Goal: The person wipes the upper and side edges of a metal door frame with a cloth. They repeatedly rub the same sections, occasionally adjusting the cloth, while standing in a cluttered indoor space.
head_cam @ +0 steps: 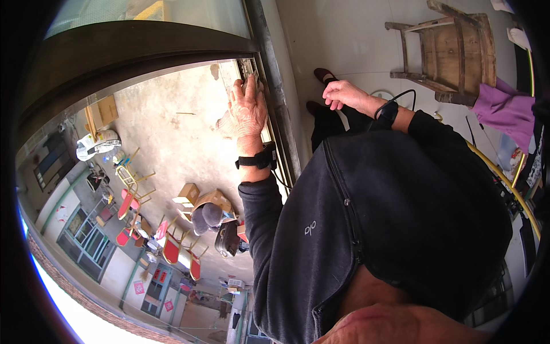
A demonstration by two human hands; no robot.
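Note:
My left hand (248,112) reaches to the bottom track of a dark-framed window (279,99), its back up and fingers stretched out. A small greyish thing, perhaps a cloth, shows at its fingertips; whether the hand grips it is unclear. A faint reflection of the hand shows beside it. My right hand (343,94) hangs in the air over the floor, fingers loosely bent, with nothing seen in it. Both wrists wear black straps with cables.
An old wooden stool (455,51) lies on its side on the indoor floor, near a purple cloth (505,112). Through the window, red-seated chairs (171,249), cardboard boxes (187,194) and a black case (227,238) stand in a yard. My dark shoes (322,75) are beside the wall.

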